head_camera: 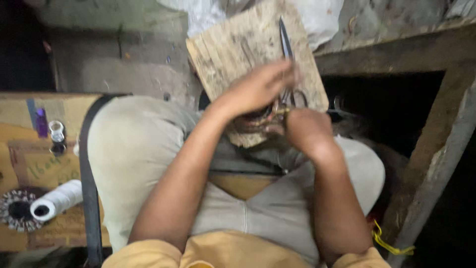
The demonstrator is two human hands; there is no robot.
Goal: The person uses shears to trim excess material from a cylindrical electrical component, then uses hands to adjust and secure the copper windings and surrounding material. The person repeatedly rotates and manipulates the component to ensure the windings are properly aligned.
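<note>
1. A worn wooden board [238,54] rests tilted on the person's lap, its far corner toward 12 o'clock and its near edge hidden under both hands.
2. A pair of scissors [286,42] lies on the board, blades shut and pointing to 12 o'clock; the handles sit by the hands near the board's 5 o'clock corner.
3. The left hand [258,89] lies across the board's lower half, fingers pressed together and curled over the scissor handles; whether it grips them I cannot tell.
4. The right hand [307,131] is closed into a loose fist just at 5 o'clock of the left hand, pinching something small and yellowish [281,112] that is too blurred to name.
5. The board's right edge runs close to a dark opening under a heavy wooden frame [436,149], whose slanted post crowds the 3 o'clock side.
6. At 9 o'clock a low surface [29,164] covered in cardboard carries a white spool of thread [57,199], a round toothed disc [17,211], a purple bottle [41,122] and a small glass jar [57,131], all well apart from the hands.
7. A dark strap [89,188] runs along the edge between that surface and the left thigh.
8. Open room lies mainly at 11 o'clock, over the bare concrete floor [124,64].
</note>
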